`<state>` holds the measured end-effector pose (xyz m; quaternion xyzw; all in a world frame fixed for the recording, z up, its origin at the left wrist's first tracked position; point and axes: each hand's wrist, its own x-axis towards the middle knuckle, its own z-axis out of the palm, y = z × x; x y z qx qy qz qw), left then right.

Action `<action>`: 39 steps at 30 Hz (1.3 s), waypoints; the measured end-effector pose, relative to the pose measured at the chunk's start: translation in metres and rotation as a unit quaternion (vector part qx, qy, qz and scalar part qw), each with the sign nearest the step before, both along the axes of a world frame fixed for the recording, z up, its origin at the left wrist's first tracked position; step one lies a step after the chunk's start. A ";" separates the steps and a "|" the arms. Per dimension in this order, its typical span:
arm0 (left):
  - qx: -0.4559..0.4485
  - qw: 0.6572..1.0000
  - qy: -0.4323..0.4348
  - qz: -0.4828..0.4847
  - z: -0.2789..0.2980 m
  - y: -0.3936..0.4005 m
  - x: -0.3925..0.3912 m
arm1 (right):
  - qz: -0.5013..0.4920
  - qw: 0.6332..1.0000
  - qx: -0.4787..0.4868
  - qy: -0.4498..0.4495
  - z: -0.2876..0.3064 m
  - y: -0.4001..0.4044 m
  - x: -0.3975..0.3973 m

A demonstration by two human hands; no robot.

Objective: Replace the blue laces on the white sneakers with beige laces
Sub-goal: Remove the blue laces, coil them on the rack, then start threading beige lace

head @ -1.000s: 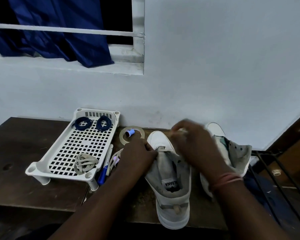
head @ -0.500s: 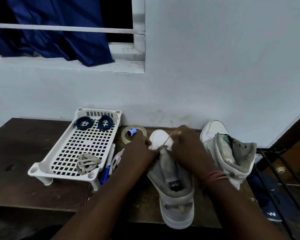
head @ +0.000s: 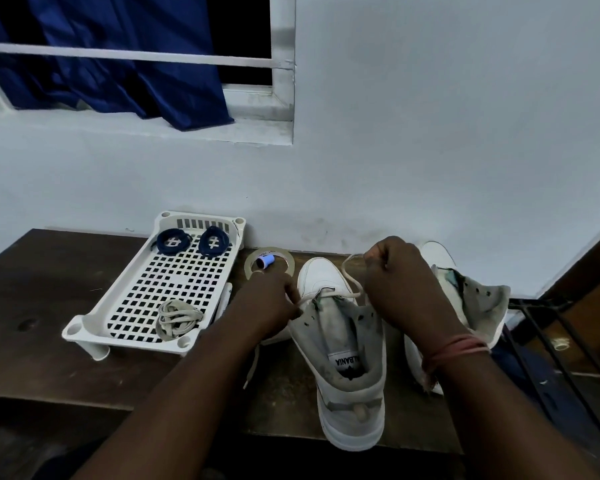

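Left hand (head: 272, 306) and right hand (head: 400, 282) pinching beige lace (head: 352, 284) over white sneaker (head: 343, 344), 2 blue laces (head: 193, 241) in tray (head: 97, 315)

A white high-top leather sneaker (head: 340, 344) has a grey lining and a beige flat lace (head: 352, 275); a white plastic grid tray (head: 153, 289) carries two dark blue coiled laces (head: 191, 241) and a beige bundled lace (head: 177, 318); the wooden table (head: 42, 306) is dark brown; the satin curtain (head: 118, 57) is deep blue; the wall (head: 430, 133) is pale grey-white.

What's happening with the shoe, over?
Both hands, left and right, pinching beige lace. Lace through lowest holes of near shoe. Nothing blocking.
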<state>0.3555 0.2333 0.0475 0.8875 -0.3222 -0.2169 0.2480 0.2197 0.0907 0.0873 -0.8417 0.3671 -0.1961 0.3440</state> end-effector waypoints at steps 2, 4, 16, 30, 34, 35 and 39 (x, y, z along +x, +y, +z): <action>-0.003 1.000 -0.019 -0.023 0.002 0.000 -0.001 | 0.006 1.000 0.009 0.006 0.002 0.003 0.002; 0.003 0.999 -0.017 -0.033 0.012 0.002 -0.002 | 0.003 1.000 0.016 0.009 0.004 0.005 0.002; -0.420 0.876 0.215 0.103 0.077 0.021 0.011 | -0.026 0.988 -0.077 -0.129 0.020 -0.003 -0.009; -0.334 0.931 0.140 0.056 0.085 0.034 0.019 | 0.083 0.896 0.111 -0.422 0.072 0.012 -0.018; -0.146 0.987 -0.052 -0.036 0.045 0.013 0.010 | 0.086 0.911 0.083 -0.395 0.063 0.015 -0.013; -0.113 0.989 -0.080 -0.055 0.036 0.008 0.008 | 0.083 0.912 0.085 -0.393 0.061 0.016 -0.013; -0.024 0.984 -0.158 -0.072 0.011 -0.002 0.003 | 0.085 0.916 0.093 -0.381 0.056 0.017 -0.010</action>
